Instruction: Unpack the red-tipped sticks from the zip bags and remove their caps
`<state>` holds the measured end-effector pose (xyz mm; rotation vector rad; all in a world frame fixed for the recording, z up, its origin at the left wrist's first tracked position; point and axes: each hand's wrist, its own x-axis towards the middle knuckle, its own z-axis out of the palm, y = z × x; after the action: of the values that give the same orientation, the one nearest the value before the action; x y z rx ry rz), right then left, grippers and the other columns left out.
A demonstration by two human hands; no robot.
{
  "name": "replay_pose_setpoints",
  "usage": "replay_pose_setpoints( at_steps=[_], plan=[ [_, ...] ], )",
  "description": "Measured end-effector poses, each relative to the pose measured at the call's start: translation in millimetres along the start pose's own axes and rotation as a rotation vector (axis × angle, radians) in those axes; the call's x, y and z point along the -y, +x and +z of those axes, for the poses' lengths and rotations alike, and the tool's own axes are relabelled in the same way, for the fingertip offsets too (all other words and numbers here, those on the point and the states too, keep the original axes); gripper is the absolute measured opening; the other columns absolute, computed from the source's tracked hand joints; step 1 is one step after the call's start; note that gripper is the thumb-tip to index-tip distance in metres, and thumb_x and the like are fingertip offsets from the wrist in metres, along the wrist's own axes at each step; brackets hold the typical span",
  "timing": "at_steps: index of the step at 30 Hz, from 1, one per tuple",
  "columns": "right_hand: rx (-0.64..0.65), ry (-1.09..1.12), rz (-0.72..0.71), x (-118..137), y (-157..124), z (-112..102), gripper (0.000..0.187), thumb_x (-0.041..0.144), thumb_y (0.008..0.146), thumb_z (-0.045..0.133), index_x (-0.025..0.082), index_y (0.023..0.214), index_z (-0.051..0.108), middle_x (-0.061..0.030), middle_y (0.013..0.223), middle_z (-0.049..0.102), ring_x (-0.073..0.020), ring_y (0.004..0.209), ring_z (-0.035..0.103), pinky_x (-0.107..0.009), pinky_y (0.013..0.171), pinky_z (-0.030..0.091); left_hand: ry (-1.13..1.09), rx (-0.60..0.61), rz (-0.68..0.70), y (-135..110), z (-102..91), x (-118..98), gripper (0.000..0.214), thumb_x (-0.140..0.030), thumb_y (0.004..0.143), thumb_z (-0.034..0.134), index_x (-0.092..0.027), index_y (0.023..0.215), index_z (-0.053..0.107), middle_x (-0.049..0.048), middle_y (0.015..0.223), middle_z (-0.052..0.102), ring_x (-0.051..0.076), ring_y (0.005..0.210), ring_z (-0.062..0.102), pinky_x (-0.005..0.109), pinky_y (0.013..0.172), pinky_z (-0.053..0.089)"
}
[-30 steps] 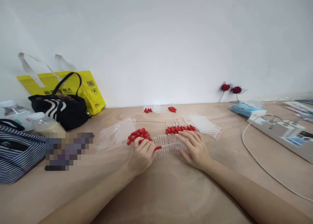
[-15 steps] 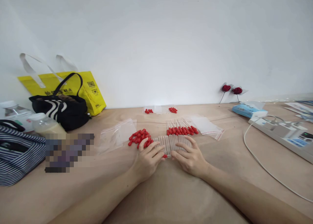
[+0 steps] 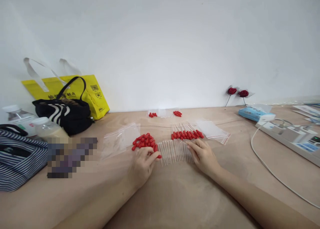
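My left hand point(image 3: 143, 165) is closed, thumb and fingers around a red rubber bulb point(image 3: 158, 155) that pokes out past the fingertips. Right behind it lies a loose pile of red rubber bulbs point(image 3: 143, 141). A row of thin clear glass dropper tubes point(image 3: 172, 152) lies side by side between my hands. At the row's right end, my right hand point(image 3: 203, 155) pinches the far end of a glass tube. Just beyond the row are several droppers with red bulbs fitted point(image 3: 186, 135), their tubes pointing away from me.
Clear zip bags lie left point(image 3: 120, 137) and right point(image 3: 212, 130); a filled bag point(image 3: 165, 113) sits by the wall. At left stand a yellow bag point(image 3: 100, 100), a black bag point(image 3: 75, 117) and a jar point(image 3: 51, 129). On the right are a tissue pack point(image 3: 255, 113) and a power strip point(image 3: 287, 132).
Both hands have drawn apart from over the tube row, leaving more of it visible. My left hand has shifted left with a red bulb at its fingertips; my right fingers have closed together.
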<state>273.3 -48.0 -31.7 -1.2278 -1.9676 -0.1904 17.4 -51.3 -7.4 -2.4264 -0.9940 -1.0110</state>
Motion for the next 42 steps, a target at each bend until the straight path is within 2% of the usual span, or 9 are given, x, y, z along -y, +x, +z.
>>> replay_pose_setpoints(
  at_steps=[3,6,12,15,24,28,32,38,42],
  plan=[
    [-0.029,0.095,0.084,-6,2,4,0.032,0.012,0.081,0.035,0.016,0.104,0.056,-0.0066,0.076,0.051,-0.0169,0.068,0.052,-0.032,0.065,0.045,-0.055,-0.041,-0.133,6,2.8,9,0.026,-0.021,0.087,0.037,-0.017,0.102,0.058,0.0068,0.084,0.052,0.016,0.078,0.052,0.029,0.073,0.044],
    [-0.034,0.139,0.061,-7,4,8,0.037,0.006,0.076,0.034,0.018,0.106,0.054,-0.0089,0.088,0.052,-0.0193,0.081,0.054,-0.036,0.073,0.047,-0.095,-0.004,-0.299,15,1.5,29,0.029,-0.021,0.084,0.036,-0.016,0.106,0.055,0.0076,0.089,0.051,0.018,0.084,0.054,0.031,0.077,0.045],
    [-0.012,0.112,0.009,-2,8,23,0.036,0.001,0.072,0.034,0.016,0.098,0.053,-0.0110,0.093,0.052,-0.0211,0.088,0.053,-0.037,0.076,0.049,-0.084,0.053,-0.761,17,-1.7,84,0.029,-0.032,0.074,0.046,-0.017,0.097,0.051,0.0039,0.083,0.058,0.015,0.070,0.056,0.026,0.064,0.047],
    [0.023,0.089,0.000,1,7,26,0.032,0.002,0.073,0.035,0.015,0.094,0.055,-0.0118,0.093,0.052,-0.0209,0.088,0.053,-0.036,0.077,0.049,-0.047,0.071,-0.862,13,0.2,99,0.029,-0.037,0.070,0.050,-0.017,0.090,0.049,0.0034,0.079,0.060,0.016,0.066,0.056,0.026,0.060,0.045],
    [0.114,0.103,-0.048,9,7,25,0.019,0.010,0.081,0.037,0.017,0.084,0.055,-0.0103,0.090,0.054,-0.0200,0.085,0.054,-0.035,0.074,0.049,-0.061,0.205,-0.862,17,4.2,102,0.024,-0.045,0.065,0.053,-0.021,0.068,0.054,-0.0004,0.068,0.063,0.016,0.061,0.055,0.026,0.057,0.041],
    [0.139,0.097,-0.043,12,7,22,0.015,0.022,0.083,0.043,0.017,0.086,0.056,-0.0102,0.091,0.055,-0.0206,0.087,0.053,-0.037,0.077,0.047,-0.067,0.196,-0.893,15,3.4,104,0.031,-0.049,0.071,0.044,-0.020,0.071,0.057,0.0004,0.069,0.065,0.017,0.065,0.058,0.025,0.059,0.042],
    [0.085,0.108,-0.001,10,7,15,0.023,0.030,0.085,0.041,0.015,0.094,0.056,-0.0114,0.094,0.055,-0.0215,0.090,0.052,-0.038,0.080,0.045,-0.072,0.176,-0.927,13,3.8,111,0.033,-0.045,0.077,0.034,-0.019,0.080,0.055,0.0027,0.078,0.068,0.017,0.073,0.062,0.024,0.064,0.044],
    [-0.010,0.099,0.120,-11,7,-7,0.030,0.031,0.088,0.034,0.017,0.081,0.059,-0.0094,0.087,0.057,-0.0191,0.085,0.054,-0.034,0.078,0.043,-0.019,0.231,-0.913,20,3.0,118,0.033,-0.041,0.078,0.033,-0.018,0.079,0.056,0.0053,0.081,0.068,0.020,0.078,0.062,0.027,0.066,0.044],
    [-0.030,0.050,0.215,-34,7,-17,0.035,0.034,0.088,0.031,0.019,0.070,0.057,-0.0074,0.077,0.058,-0.0182,0.075,0.055,-0.032,0.072,0.042,0.057,0.270,-0.816,42,5.1,107,0.031,-0.039,0.079,0.036,-0.019,0.082,0.059,0.0065,0.088,0.066,0.023,0.085,0.059,0.031,0.072,0.043]
  ],
)
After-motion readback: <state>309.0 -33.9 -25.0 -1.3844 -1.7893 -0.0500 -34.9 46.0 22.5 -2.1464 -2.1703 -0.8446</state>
